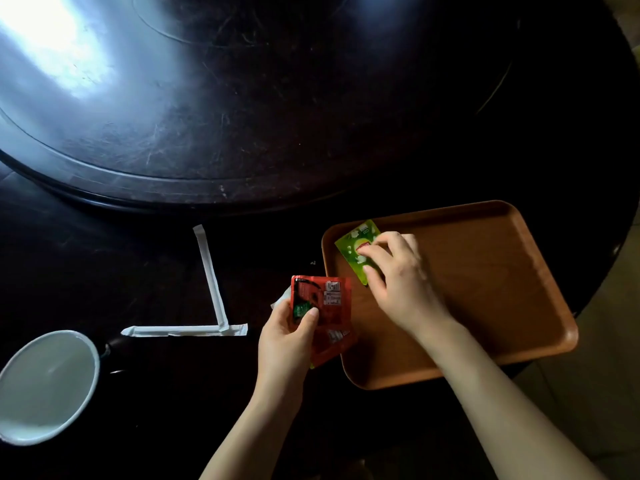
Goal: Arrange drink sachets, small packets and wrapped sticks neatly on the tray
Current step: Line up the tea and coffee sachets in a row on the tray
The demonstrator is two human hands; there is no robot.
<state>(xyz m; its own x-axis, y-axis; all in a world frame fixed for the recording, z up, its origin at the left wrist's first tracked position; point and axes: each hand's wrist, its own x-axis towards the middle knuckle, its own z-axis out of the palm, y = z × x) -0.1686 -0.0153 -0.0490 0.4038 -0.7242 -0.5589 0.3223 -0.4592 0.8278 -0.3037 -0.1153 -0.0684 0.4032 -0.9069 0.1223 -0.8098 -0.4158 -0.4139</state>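
Observation:
A brown wooden tray (485, 271) lies on the dark table at the right. My right hand (398, 275) rests its fingers on a green drink sachet (353, 251) lying flat in the tray's near-left corner. My left hand (287, 337) grips a small stack of red sachets (329, 299) just left of the tray, overlapping its left rim; a white packet edge shows behind them. Two white wrapped sticks lie on the table to the left: one (209, 275) runs away from me, the other (183, 330) lies crosswise, their ends meeting.
A white mug (45, 386) stands at the near left. A large round raised turntable (242, 98) fills the far part of the table, with glare at its upper left. The table's edge curves down the right side beyond the tray.

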